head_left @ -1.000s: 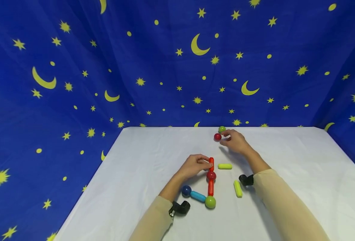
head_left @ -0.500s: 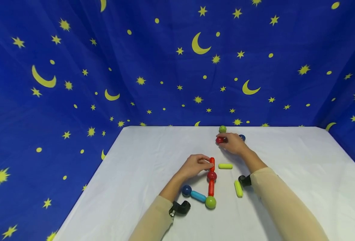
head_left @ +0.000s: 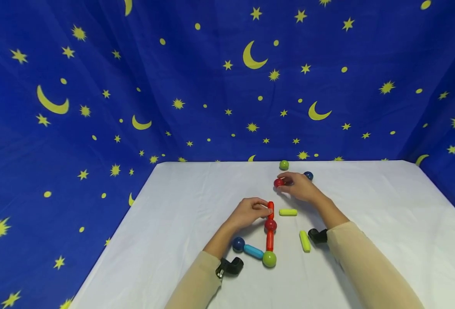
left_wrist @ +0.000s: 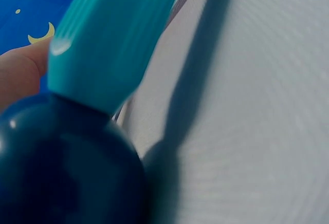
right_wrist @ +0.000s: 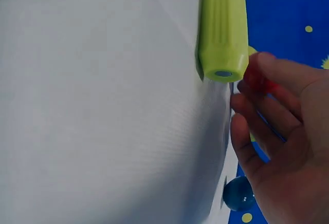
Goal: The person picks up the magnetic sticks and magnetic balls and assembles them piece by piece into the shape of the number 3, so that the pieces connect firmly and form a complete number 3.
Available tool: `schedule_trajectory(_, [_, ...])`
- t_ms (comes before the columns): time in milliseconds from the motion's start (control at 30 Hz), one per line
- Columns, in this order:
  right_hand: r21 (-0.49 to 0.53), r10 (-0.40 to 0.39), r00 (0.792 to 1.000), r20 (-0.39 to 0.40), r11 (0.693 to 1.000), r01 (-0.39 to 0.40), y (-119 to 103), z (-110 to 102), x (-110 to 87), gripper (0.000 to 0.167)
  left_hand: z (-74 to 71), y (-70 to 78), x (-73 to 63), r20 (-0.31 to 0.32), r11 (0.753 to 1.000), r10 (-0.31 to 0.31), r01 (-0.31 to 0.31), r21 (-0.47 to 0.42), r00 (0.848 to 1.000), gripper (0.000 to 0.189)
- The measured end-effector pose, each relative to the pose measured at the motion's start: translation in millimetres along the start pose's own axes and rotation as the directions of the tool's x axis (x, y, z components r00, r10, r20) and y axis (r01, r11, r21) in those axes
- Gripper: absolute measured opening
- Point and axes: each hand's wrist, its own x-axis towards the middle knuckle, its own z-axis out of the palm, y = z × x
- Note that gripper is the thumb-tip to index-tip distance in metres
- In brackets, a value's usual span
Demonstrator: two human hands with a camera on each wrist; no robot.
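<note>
My left hand (head_left: 250, 212) pinches the far red rod (head_left: 271, 207) of a joined chain of rods and balls. Below that rod come a red ball (head_left: 270, 225), a second red rod (head_left: 269, 241), a green ball (head_left: 269, 259), a light blue rod (head_left: 253, 251) and a dark blue ball (head_left: 238, 244). Farther back, my right hand (head_left: 301, 187) holds a loose red ball (head_left: 278, 183) between thumb and fingers. In the right wrist view the same red ball (right_wrist: 258, 76) is partly hidden by the thumb and fingers.
Two yellow-green rods lie loose: one (head_left: 288, 212) right of the chain, another (head_left: 305, 241) nearer the right sleeve. A green ball (head_left: 284, 165) sits at the table's back edge, and a dark blue ball (head_left: 308, 176) lies behind the right hand. A star-patterned blue curtain (head_left: 212, 86) surrounds the white table.
The right hand has taken hold of the loose red ball and brought it slightly nearer, away from the green ball. The left hand and the chain have stayed in place.
</note>
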Motion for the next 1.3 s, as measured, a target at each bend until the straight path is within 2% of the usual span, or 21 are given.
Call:
schedule_trajectory(233, [0.114,0.051,0.993,0.106,0.991,-0.063,-9.2,2.4,-10.3,0.044,-1.3,-1.0,-0.8,-0.013,1.0,0.023,-0.023,0.007,1.0,0.039])
schedule_trajectory(467, [0.18,-0.016,0.99,0.142,0.984,-0.01,-16.0,5.3,-21.7,0.041,-0.8,-3.1,0.2,-0.005,0.999,0.029,-0.029,-0.014,1.0,0.04])
schedule_trajectory(833, [0.26,-0.052,0.988,0.147,0.966,0.012,-14.0,13.4,-30.3,0.037,0.9,-3.2,0.0,-0.016,0.999,0.034,-0.034,0.023,0.999,0.035])
schedule_trajectory(1100, [0.225,-0.052,0.993,0.109,0.974,0.026,-14.1,13.9,-35.7,0.038,2.4,-2.7,-1.5,-0.006,0.998,0.038,-0.038,0.045,0.999,0.033])
schedule_trajectory(1300, [0.23,-0.061,0.995,0.085,0.972,0.04,-10.2,11.3,-40.9,0.037,1.4,-1.0,-0.4,0.008,0.997,0.072,-0.072,0.032,0.997,0.024])
